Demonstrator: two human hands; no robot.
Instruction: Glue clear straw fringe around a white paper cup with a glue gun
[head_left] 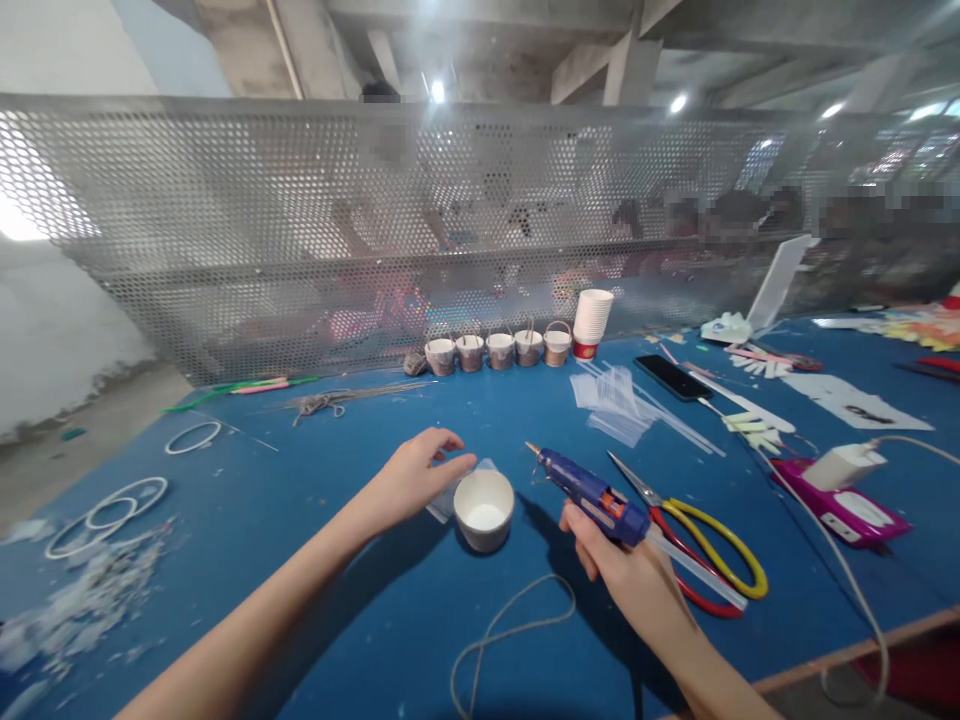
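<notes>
A paper cup, wrapped outside in grey cord, stands upright on the blue table. Just left of its rim is my left hand, fingers apart and holding nothing; whether the thumb touches the cup I cannot tell. My right hand grips a blue glue gun, its nozzle pointing up and left, above and right of the cup. A clear glue stick sticks out of the gun's back end. Partly behind the cup lies a piece of clear plastic. A loose grey cord curls in front.
Scissors lie right of the glue gun. Several small cord-covered buckets and a stack of paper cups line the perforated metal screen. A phone, a purple power strip, and white rings are farther out.
</notes>
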